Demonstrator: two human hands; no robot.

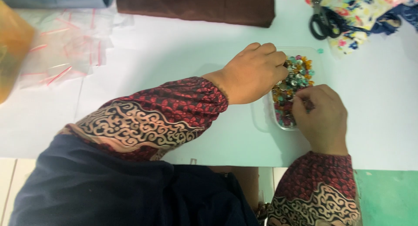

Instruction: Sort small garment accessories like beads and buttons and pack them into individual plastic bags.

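A clear plastic tray (317,58) holds many small colourful beads (296,75) on the white table. My left hand (254,73) rests at the tray's left rim with its fingers curled down into the beads. My right hand (322,117) covers the tray's near end, fingers pinched over the beads. Whether either hand holds a bead is hidden by the fingers. Both arms wear red patterned sleeves.
Black-handled scissors (322,21) lie on flowered fabric (365,10) at the back right. A folded brown cloth (196,6) sits at the back centre. Small clear zip bags (65,47) are spread at the left, beside an orange bag (11,52). A green floor shows past the table's near edge (383,195).
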